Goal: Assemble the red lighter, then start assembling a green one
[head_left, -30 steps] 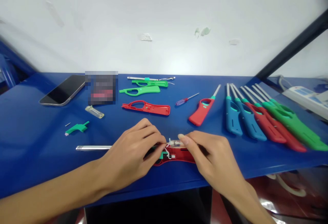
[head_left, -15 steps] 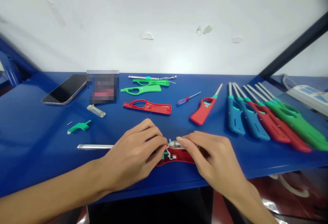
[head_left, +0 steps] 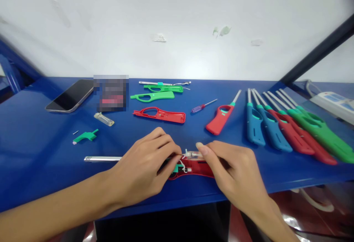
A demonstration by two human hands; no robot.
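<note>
Near the front edge lies an open red lighter shell (head_left: 200, 169) with a silver tube (head_left: 102, 159) reaching out to the left. My left hand (head_left: 149, 162) is closed over the shell's left part, its fingertips pinched by a thin white wire (head_left: 182, 163); what they hold is too small to name. A clear fuel tank (head_left: 194, 155) lies along the shell's upper side. My right hand (head_left: 232, 164) has its thumb and fingers closed round the tank's right end. Green and black inner parts show between the hands.
Beyond the hands lie a red half shell (head_left: 160, 116), green shells (head_left: 153, 96), a screwdriver (head_left: 204, 106) and a red lighter (head_left: 220, 119). Several lighters (head_left: 293, 127) line the right. On the left are a phone (head_left: 70, 96), a clear tank (head_left: 104, 119) and a green trigger (head_left: 86, 136).
My right hand and the clear tank have shifted slightly right. The thumb has risen a little, and more of the tank shows. My left hand has barely moved.
</note>
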